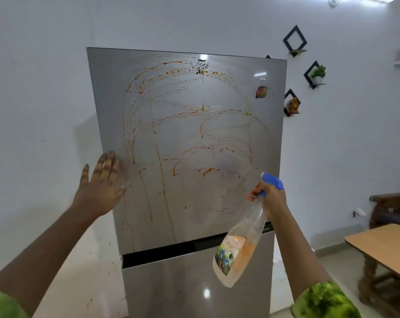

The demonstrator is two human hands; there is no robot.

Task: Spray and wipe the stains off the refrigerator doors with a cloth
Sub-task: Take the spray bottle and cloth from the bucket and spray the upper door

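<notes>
The word "Clean" stands on the colourful label (227, 254) of the clear plastic spray bottle with a blue trigger head (249, 226), below the right hand (269, 198) gripping its neck. Smaller print under it is blurred. Faint lettering (204, 107) on the grey steel upper refrigerator door (113, 95), above that hand, cannot be read.

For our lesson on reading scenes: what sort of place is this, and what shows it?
Probably a room in a home: a stained refrigerator against a white wall, diamond wall shelves with a plant and figurine, and a wooden table.

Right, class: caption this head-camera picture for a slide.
Left hand flat on the stained refrigerator door, right hand gripping a spray bottle.
</notes>
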